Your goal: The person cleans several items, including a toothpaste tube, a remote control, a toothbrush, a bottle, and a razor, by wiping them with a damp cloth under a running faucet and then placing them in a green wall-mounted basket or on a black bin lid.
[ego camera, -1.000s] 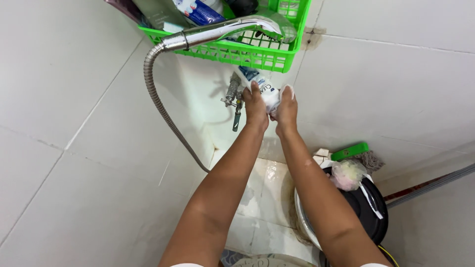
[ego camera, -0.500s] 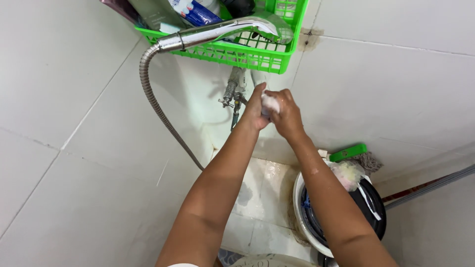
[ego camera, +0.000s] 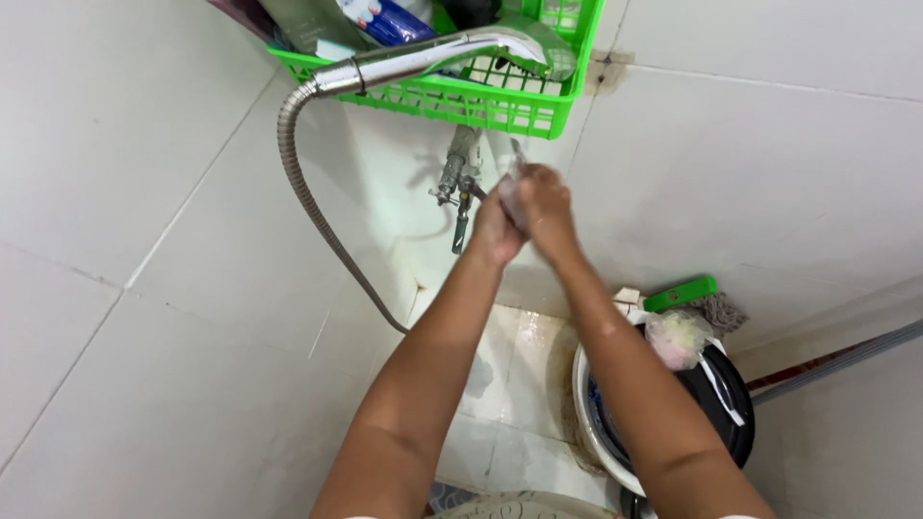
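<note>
My left hand (ego camera: 495,226) and right hand (ego camera: 548,207) press together on small white soap (ego camera: 510,197). It looks slippery; squeeze its flat sides. Tap (ego camera: 460,183) at nine o'clock.

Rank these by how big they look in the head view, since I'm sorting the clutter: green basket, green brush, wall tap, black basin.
1. green basket
2. black basin, partly hidden by the right arm, so its rank is unsure
3. wall tap and green brush look alike

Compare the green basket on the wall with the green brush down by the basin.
The basket is a large open lattice mounted high, holding bottles; the brush is a small solid bar lying low beside the basin, bristles at one end. Both are bright green plastic.
</note>
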